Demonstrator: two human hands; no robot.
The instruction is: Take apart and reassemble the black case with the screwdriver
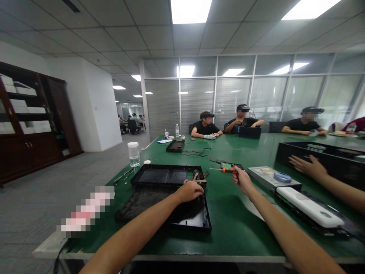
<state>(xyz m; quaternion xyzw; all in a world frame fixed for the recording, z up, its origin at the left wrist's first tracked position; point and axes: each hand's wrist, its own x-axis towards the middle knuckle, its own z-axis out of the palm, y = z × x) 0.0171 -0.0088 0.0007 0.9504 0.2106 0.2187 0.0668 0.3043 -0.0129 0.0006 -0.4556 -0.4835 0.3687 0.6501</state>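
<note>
My left hand (191, 191) is over the right side of an opened black plastic casing (168, 209), its fingers curled together. What those fingers grip, if anything, is hidden. A bundle of ribbon cable (196, 177) lies just beyond it, by the casing's hinged-looking rear half (159, 176). My right hand (242, 179) is closed around the orange handle of a screwdriver (227, 170). The screwdriver's thin shaft points left above the table, apart from the casing. Behind it lies a small green circuit board (227, 166) with dark wires.
At right, a co-worker's hand (309, 167) is at a large black box (288, 152). Closer are a metal drive box (270, 177) with a blue tape roll (282, 177) and a long white device (309, 207). A clear jar (133, 155) and tweezers (124, 177) lie left. Several people sit beyond.
</note>
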